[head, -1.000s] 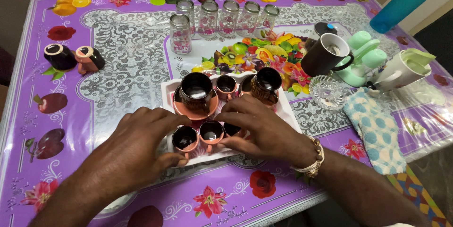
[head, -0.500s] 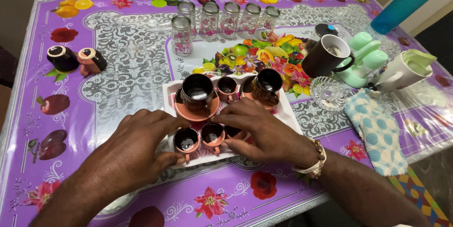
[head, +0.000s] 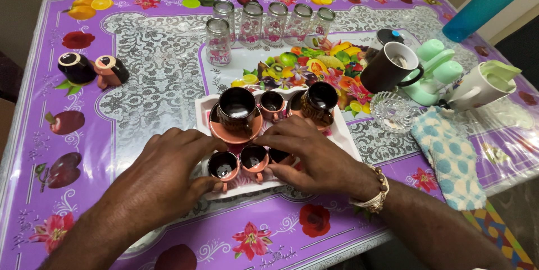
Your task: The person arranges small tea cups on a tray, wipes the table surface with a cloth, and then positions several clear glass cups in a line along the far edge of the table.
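A bench (head: 157, 68) under a purple flowered cloth carries a white tray (head: 342, 135) near its front edge. On the tray's near side stand three small cups (head: 254, 160). The left hand (head: 160, 177) curls loosely around the leftmost cup; the right hand (head: 317, 155) covers the rightmost, fingers bent. Behind them sits a dark cup on a saucer (head: 236, 129). Glass jars (head: 264, 23) line the far side.

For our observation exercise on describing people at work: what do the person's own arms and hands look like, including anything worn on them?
Both forearms are bare, with no sleeves in view. The right hand has a chunky bracelet of pale and gold-coloured beads at the wrist. The left hand and its wrist are unadorned, with no ring, watch or glove showing.
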